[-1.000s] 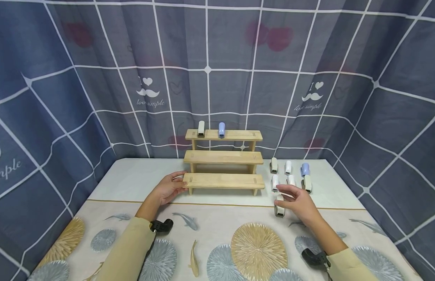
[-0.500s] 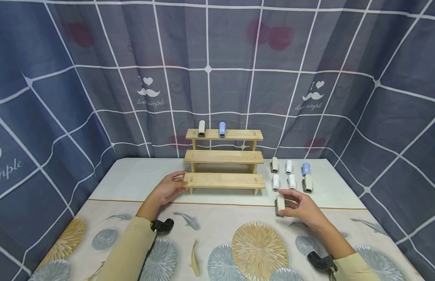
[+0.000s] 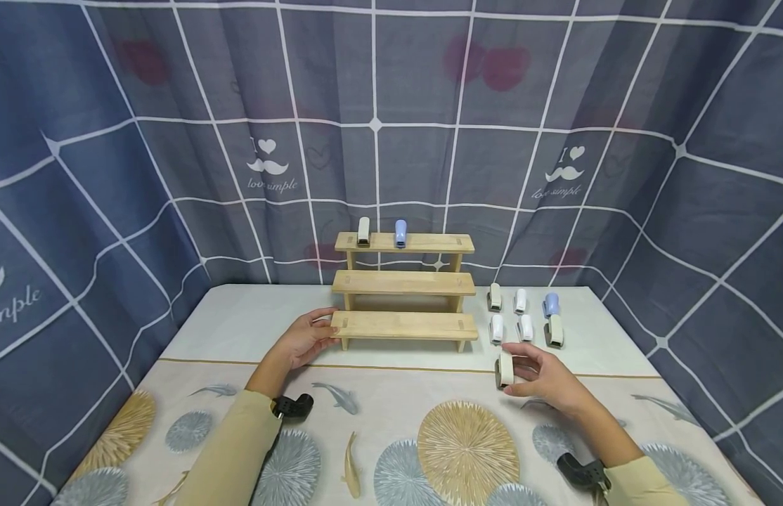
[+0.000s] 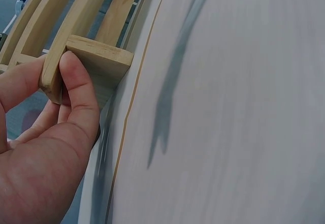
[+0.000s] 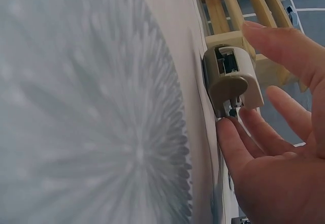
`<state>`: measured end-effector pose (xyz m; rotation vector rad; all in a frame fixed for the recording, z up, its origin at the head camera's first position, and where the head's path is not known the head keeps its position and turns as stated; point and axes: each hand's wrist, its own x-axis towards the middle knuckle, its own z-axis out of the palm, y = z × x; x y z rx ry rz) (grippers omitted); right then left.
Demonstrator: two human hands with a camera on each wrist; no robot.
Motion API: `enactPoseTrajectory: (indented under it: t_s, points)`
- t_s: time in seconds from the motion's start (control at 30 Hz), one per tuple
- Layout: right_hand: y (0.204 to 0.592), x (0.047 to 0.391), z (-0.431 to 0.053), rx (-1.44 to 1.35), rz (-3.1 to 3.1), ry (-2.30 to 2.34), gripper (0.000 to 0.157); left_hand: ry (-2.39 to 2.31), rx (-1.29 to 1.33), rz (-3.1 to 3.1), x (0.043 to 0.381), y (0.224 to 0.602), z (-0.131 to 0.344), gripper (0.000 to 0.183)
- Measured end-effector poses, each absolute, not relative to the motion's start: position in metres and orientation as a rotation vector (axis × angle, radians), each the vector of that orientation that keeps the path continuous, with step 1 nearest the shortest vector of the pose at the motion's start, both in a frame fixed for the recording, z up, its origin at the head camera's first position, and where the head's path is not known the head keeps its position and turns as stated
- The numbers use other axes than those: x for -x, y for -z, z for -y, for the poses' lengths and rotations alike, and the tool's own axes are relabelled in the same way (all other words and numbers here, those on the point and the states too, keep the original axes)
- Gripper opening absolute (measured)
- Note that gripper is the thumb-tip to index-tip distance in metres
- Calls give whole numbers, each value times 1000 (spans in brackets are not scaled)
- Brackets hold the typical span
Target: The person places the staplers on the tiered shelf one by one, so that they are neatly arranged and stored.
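My left hand (image 3: 305,341) pinches the left end of the lowest step of a three-step wooden display stand (image 3: 403,282), thumb on the front side in the left wrist view. My right hand (image 3: 543,376) is beside a beige mini stapler (image 3: 505,370) at the front of the white board. Its thumb and fingers are spread around that stapler; in the right wrist view the thumb stands apart from it, and the fingertips are close to its lower edge, whether touching I cannot tell. On the top step stand a cream stapler (image 3: 363,231) and a blue stapler (image 3: 400,233).
Right of the stand, on the white board (image 3: 252,316), are several more mini staplers: beige (image 3: 494,297), white (image 3: 496,329), blue (image 3: 551,303). A patterned tablecloth (image 3: 341,450) covers the front. A checked curtain (image 3: 410,169) hangs behind and at both sides.
My right hand has shifted slightly right and toward me, and its thumb has come away from the beige stapler, which has turned a little. My left hand has stayed on the stand.
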<state>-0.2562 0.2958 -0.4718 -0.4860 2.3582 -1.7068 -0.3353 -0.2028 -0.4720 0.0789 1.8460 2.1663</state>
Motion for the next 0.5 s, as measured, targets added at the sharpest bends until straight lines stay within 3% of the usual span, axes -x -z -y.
enactPoseTrajectory:
  t_s: [0.5]
  points:
    - [468,263,-295,478,-2397,1603,88,-2157,-73,-1859,336,473,205,68]
